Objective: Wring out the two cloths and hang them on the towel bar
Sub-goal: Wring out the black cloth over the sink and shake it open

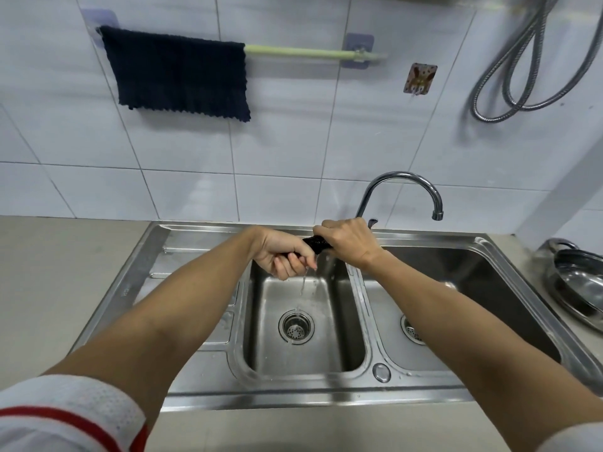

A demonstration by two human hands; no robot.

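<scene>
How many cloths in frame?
2. One dark cloth hangs on the left part of the towel bar; the other, twisted cloth is gripped between both hands over the small sink basin, dripping. None visible elsewhere.

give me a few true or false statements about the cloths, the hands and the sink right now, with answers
1. A dark cloth already hangs on the towel bar. True.
2. The left hand and right hand both grip the twisted cloth. True.
3. The twisted cloth is held over the countertop. False: it is over the smaller sink basin.
4. Water runs from the faucet. False: water only drips from the cloth.
5. The bar is fully covered. False: its right part is bare.
</scene>
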